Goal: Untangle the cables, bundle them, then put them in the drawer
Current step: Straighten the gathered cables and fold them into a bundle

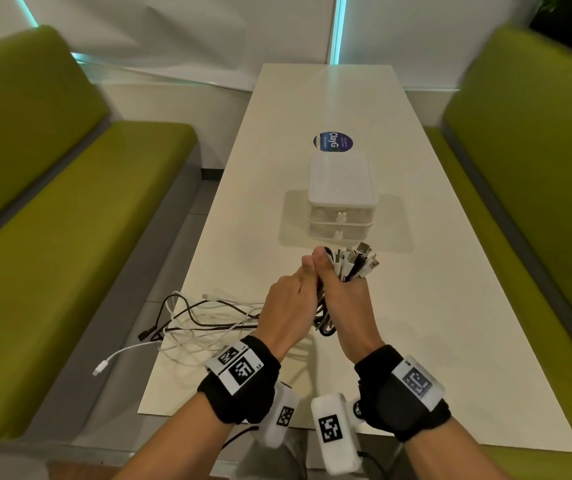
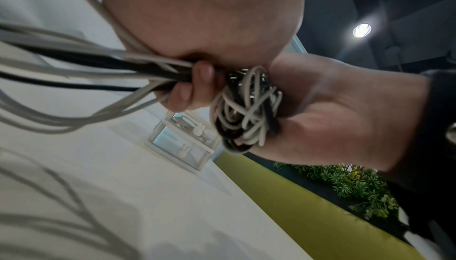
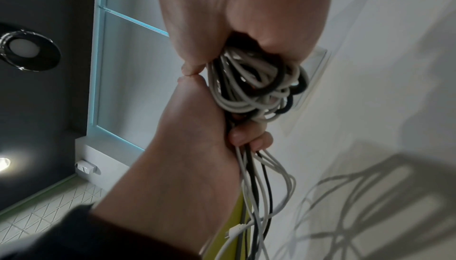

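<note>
Off the worktop's (image 1: pixel 416 323) left edge, the loose ends of the cables (image 1: pixel 201 320) sprawl in black and white loops, one white plug dangling past the rim. From there the strands run up into the left hand (image 1: pixel 288 313), whose fingers (image 2: pixel 197 86) are curled tight round the gathered run. Just beside it, thumbs touching, the right hand (image 1: pixel 347 299) clamps its fingers round the coiled bundle (image 1: pixel 350 268), with a fan of plugs sticking out of the top of the fist. Beyond both hands the small clear drawer unit (image 1: pixel 341 199) stands with both drawers closed, so the bundle has yet to go in. These cords look light, limp and springy; I judge a coil will loosen unless it is gripped across all its turns at the middle, and the plug ends are likely to snag on the trailing loops. The head view alone shows the sprawl over the edge and the closed drawers from above. Only the wrist views show the underside: the wound black and white turns packed in the right palm, and, in the left wrist view, cords already lying inside the upper drawer.
</note>
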### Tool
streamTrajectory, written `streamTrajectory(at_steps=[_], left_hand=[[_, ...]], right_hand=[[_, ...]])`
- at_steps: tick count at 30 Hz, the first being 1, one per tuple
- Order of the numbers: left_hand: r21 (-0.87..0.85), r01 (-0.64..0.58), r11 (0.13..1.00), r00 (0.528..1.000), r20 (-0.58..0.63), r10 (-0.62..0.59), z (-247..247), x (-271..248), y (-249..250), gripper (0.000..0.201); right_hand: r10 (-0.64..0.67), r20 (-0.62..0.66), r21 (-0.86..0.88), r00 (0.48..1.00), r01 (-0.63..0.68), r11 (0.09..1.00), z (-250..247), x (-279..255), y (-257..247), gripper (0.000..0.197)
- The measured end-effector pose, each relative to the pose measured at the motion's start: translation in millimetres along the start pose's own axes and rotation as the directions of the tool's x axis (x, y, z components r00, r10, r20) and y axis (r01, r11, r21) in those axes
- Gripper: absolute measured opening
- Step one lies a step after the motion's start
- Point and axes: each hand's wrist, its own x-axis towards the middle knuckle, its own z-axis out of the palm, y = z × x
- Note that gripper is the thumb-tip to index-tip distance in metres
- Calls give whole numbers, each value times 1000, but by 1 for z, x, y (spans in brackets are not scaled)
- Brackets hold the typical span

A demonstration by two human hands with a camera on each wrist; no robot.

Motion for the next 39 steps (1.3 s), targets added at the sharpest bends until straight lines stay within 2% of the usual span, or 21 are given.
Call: streamTrajectory(at_steps=[4, 7, 9, 11, 14, 15, 17, 19, 22, 24, 28, 32, 36, 39], left_hand=[[18, -1, 1000, 1000, -4, 1, 7, 1, -4, 73], [26, -3, 1000, 999, 32, 2, 10, 1, -7, 72], [9, 5, 1000, 998, 68, -6, 9, 1, -5, 79], [-19, -3, 1000, 995, 99, 5, 8, 2, -3, 85], [-42, -7, 999, 991, 132, 12, 3, 4, 2, 78], [-48, -2, 999, 989, 150, 9, 1, 5, 1, 76], [-54, 13, 998, 981, 194, -2, -2, 7, 1, 70], [3, -38, 999, 969, 246, 36, -3, 9, -1, 73], [167, -148, 975, 939, 333, 85, 0, 10, -5, 75], [174, -140, 975, 935, 348, 72, 4, 11, -11, 79], [132, -131, 983, 917, 394, 69, 5, 14, -13, 90], [193, -138, 971, 907, 419, 46, 1, 15, -10, 89], [286, -218, 933, 899, 431, 77, -10, 15, -10, 85], [336, -219, 916, 858, 513, 17, -13, 17, -7, 88]], right_hand=[[29, -25, 28, 999, -28, 999, -4, 5, 6, 55], [103, -4, 54, 995, -103, 993, -9, 5, 5, 36], [116, 27, 94, 993, -118, 989, -11, 3, 2, 31], [112, 53, 136, 992, -118, 984, -13, 3, 0, 39], [162, 108, 185, 981, -180, 966, -14, 3, -8, 68], [175, 134, 210, 976, -200, 957, -15, 4, -9, 67], [191, 156, 256, 969, -226, 940, -17, 4, -9, 50], [201, 173, 245, 964, -239, 940, -19, 3, -7, 35], [235, 200, 157, 951, -268, 951, -22, 2, -4, 32], [253, 224, 122, 941, -285, 951, -25, 3, -7, 17], [270, 149, 61, 951, -281, 958, -25, 9, -8, 9], [306, 124, 31, 944, -312, 950, -20, 11, -9, 11], [313, 143, 99, 939, -328, 939, -19, 7, -9, 30], [313, 152, 134, 938, -333, 933, -16, 4, -9, 40]])
